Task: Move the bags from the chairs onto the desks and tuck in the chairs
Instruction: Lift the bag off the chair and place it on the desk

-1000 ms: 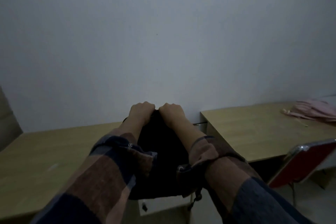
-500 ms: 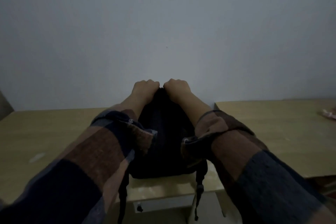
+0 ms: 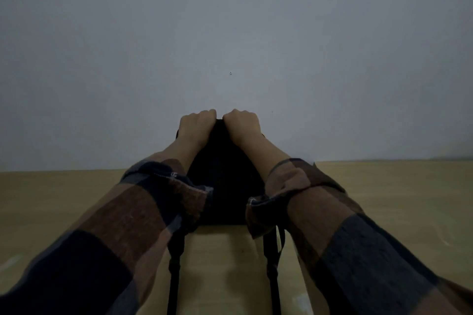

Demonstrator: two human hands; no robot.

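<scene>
A black backpack (image 3: 225, 186) stands upright on the light wooden desk (image 3: 64, 199), its back toward the wall. My left hand (image 3: 197, 123) and my right hand (image 3: 242, 123) are both closed on the top of the bag, knuckles side by side. Two black straps (image 3: 175, 263) trail from the bag toward me across the desk top. My plaid sleeves cover the bag's lower sides. No chair is in view.
A plain pale wall (image 3: 230, 33) rises directly behind the desk and the bag. The desk surface stretches left and right of the bag; to the right the wooden top (image 3: 409, 199) continues to the frame edge.
The bag has gone from hanging at the desk's front edge to standing farther in on the desk, near the wall. The view has closed in; the second desk's gap, red chair and pink bag have left the frame.
</scene>
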